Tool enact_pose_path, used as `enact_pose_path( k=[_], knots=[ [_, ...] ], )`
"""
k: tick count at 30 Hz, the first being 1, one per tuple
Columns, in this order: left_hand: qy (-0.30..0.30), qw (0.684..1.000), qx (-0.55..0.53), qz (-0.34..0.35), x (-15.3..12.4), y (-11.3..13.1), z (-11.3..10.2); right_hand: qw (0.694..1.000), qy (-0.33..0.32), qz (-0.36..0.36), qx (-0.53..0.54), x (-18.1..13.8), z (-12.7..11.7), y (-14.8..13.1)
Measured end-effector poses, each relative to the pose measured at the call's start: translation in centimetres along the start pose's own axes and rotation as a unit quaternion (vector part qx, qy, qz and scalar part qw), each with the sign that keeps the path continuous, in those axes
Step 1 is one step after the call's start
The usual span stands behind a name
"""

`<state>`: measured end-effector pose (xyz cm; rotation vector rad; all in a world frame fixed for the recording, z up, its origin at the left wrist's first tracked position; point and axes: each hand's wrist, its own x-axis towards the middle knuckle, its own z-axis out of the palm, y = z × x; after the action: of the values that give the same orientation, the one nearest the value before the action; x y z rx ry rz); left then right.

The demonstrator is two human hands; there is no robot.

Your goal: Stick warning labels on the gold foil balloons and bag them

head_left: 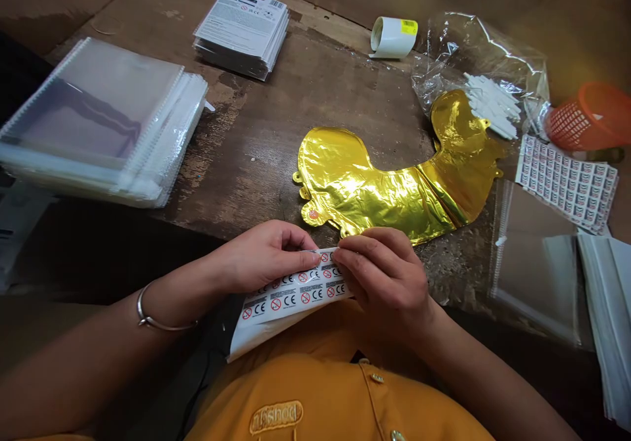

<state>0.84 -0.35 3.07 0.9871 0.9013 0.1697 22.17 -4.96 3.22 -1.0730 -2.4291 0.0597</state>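
Observation:
A white sheet of small printed CE stickers (290, 293) is held close to my body at the table's front edge. My left hand (269, 257) pinches its upper edge between thumb and fingers. Closed at the sheet's upper right corner, my right hand (387, 270) has its fingertips pressed on the sticker edge; whether a single sticker is between them I cannot make out. Just beyond both hands lies a flat gold foil balloon (369, 178), curved, with small tabs along its rim.
Clear plastic sleeves (98, 119) are stacked at left, printed cards (241, 27) at the back. A white label roll (394, 37), a clear bag with white sticks (493, 106), an orange basket (589, 119), another sticker sheet (566, 181) and a clear sleeve (537, 257) lie rightward.

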Motion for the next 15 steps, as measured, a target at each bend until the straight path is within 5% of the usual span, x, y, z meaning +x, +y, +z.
enact_pose_path(
  k=[5, 8, 10, 12, 15],
  knots=[
    [-0.001, 1.000, 0.026, 0.008, 0.1, -0.1, -0.2, 0.999, -0.032, 0.017, 0.033, 0.9, -0.7, -1.1],
    [0.043, 0.985, 0.158, 0.049, -0.6, 0.0, -0.5, 0.989, -0.006, 0.097, 0.112, 1.8, -1.9, -1.2],
    [0.123, 0.924, 0.336, 0.137, -1.3, 0.2, -0.8, 0.965, 0.033, 0.197, 0.171, 2.5, -2.3, -0.3],
    [0.183, 0.806, 0.506, 0.246, -1.6, 0.2, -1.2, 0.921, 0.078, 0.305, 0.230, 3.3, -2.0, 1.0],
    [0.175, 0.676, 0.630, 0.341, -0.8, 0.1, -1.9, 0.874, 0.083, 0.385, 0.284, 4.3, -0.2, 3.1]
  ],
)
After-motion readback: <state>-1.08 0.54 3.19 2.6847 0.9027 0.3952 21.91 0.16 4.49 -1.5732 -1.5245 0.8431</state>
